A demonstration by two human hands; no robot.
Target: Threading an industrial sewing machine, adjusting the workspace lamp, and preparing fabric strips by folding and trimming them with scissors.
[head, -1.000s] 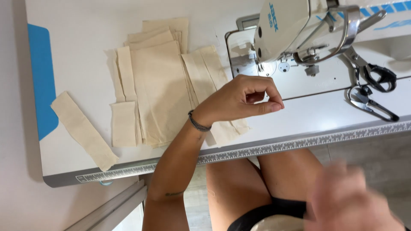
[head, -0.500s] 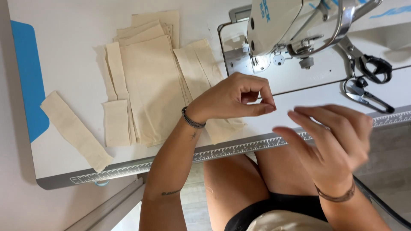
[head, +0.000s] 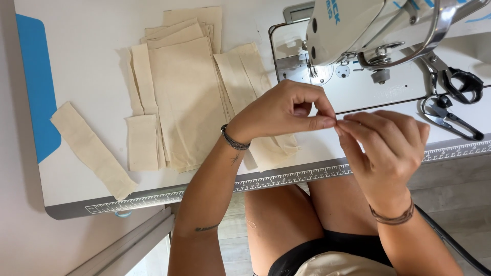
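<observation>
Seen from the head camera, the left hand (head: 284,110) and right hand (head: 383,143) meet fingertip to fingertip above the front edge of the white surface (head: 92,61), each pinched closed; whatever sits between them, perhaps a thread, is too fine to make out. Beyond the hands stands a white sewing machine (head: 358,30). A stack of beige fabric pieces (head: 184,97) lies left of it, with one loose fabric strip (head: 92,151) further left. Black scissors (head: 452,99) rest at the right.

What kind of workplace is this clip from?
Probably a sewing workstation: a white sewing machine, stacked beige fabric pieces, and scissors on a table with a ruler edge.
</observation>
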